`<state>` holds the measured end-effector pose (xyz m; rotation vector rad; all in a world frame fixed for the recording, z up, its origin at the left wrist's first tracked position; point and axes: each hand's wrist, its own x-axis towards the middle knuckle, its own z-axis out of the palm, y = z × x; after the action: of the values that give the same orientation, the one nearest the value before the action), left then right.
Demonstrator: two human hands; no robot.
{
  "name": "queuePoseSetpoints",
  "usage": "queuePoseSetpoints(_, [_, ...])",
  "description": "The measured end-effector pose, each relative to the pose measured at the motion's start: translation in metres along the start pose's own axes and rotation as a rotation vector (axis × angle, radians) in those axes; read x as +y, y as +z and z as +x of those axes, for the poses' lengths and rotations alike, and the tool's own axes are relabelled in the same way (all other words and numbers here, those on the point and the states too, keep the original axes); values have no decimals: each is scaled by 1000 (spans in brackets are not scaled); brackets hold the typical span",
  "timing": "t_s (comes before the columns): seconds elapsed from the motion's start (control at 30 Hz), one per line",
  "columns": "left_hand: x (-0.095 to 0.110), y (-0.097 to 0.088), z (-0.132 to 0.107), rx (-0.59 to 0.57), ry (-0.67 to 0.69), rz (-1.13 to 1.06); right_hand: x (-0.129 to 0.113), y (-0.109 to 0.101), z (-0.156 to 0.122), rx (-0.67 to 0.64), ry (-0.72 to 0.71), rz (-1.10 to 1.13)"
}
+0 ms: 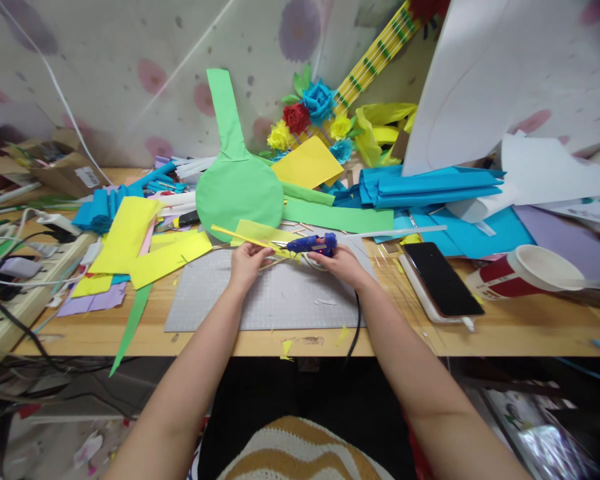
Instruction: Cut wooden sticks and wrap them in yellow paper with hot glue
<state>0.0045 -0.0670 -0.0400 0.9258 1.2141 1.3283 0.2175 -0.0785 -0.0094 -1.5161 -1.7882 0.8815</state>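
Note:
My right hand point(343, 264) is closed around a blue glue gun point(313, 245), its nozzle pointing left toward a thin yellow paper strip point(245, 238). My left hand point(247, 261) pinches that strip, with thin sticks under it, over a grey cutting mat point(280, 300). The gun's black cord point(354, 327) runs down over the table's front edge. A green paper paddle shape point(237, 180) lies just behind the hands.
A black phone on a white case point(440, 279) and a tipped red paper cup point(523, 273) lie right. Yellow paper sheets point(145, 247), blue crepe rolls point(420, 185), paper flowers point(310, 117) and a power strip with cables point(30, 267) crowd the wooden table point(505, 330).

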Motion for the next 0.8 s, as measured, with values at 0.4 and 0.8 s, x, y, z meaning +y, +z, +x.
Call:
queuePoseSetpoints(0.4, [2, 1, -2, 5, -39, -25, 4, 4, 4, -15, -41, -28])
queuePoseSetpoints(0.8, [-3, -1, 0, -29, -23, 36, 5, 9, 12, -16, -131, -65])
